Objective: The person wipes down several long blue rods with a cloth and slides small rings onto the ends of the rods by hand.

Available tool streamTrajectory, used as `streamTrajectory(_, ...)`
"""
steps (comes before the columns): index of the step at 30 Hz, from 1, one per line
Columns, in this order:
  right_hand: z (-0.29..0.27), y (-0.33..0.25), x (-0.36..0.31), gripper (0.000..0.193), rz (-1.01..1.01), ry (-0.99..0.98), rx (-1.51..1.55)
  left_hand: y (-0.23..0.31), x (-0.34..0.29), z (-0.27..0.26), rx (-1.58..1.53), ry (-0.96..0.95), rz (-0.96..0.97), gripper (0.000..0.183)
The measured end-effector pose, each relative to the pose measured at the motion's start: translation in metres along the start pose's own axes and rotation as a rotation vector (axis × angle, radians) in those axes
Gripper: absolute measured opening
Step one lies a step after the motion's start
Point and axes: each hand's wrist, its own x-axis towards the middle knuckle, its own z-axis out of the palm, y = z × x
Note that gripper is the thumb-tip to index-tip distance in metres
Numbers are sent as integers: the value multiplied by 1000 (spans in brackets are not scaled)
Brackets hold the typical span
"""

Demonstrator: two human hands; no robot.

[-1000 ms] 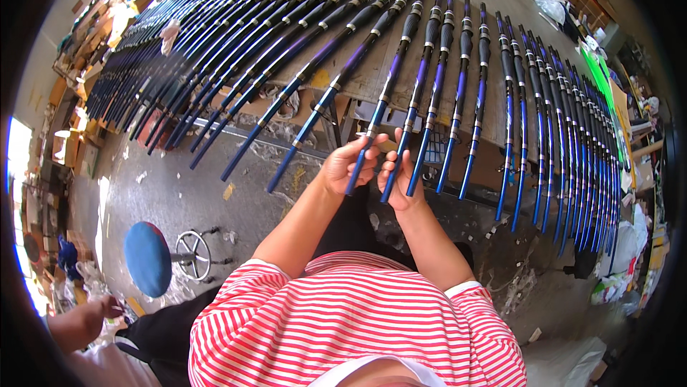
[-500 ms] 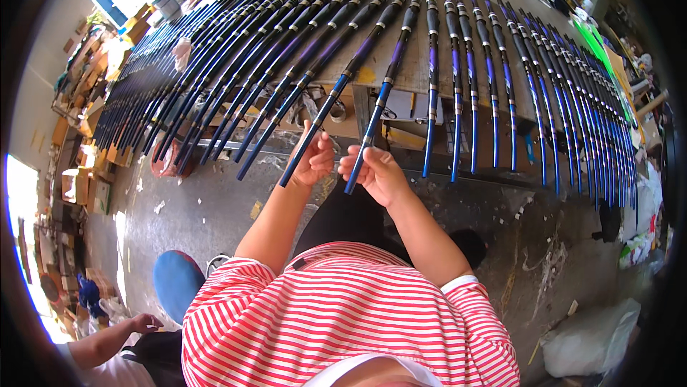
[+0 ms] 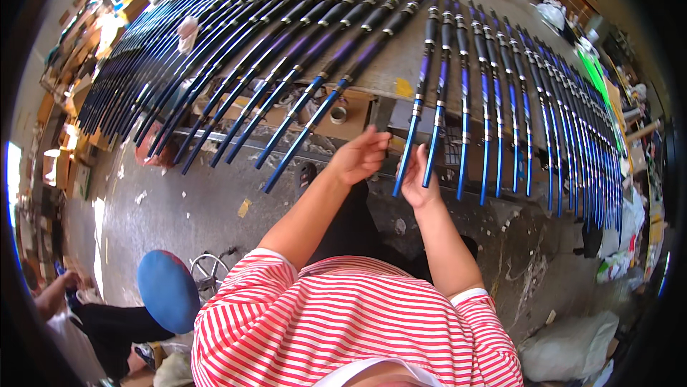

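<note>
Shifted within the last half second: both your hands, now farther right in the view, with your left hand (image 3: 358, 158) clear of the rod end that crossed it.

Item, left hand: fingers loosely bent, nothing seen in them, at the gap between two fans of fishing rods.

Item, right hand (image 3: 414, 185): fingers partly curled at the blue ends of two rods, the near rod (image 3: 417, 108) and its right-hand neighbour (image 3: 434, 144); gripping or merely touching, cannot tell.

Item, fishing rods: laid side by side across the table (image 3: 390, 65), blue ends overhanging the near edge; the closest rod of the left fan (image 3: 310, 129) lies apart from your left hand.

Item, surroundings: yellow patch (image 3: 403, 87) on the tabletop; tape roll (image 3: 338, 114) below its edge; round blue stool (image 3: 168, 290) to your left.

Step in hand, by judgement: handling rods by their blue ends, at the break in the row.

Next move, by judgement: would call for a light pinch on the near rod alone, its neighbour left undisturbed.
</note>
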Motion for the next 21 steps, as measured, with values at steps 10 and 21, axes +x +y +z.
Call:
streamTrajectory(10,120,112,42,32,162,-358,-240,100,-100,-36,-57,22,283,35)
streamTrajectory(21,90,76,26,38,-191,-210,28,69,-49,1,-110,-147,-12,31)
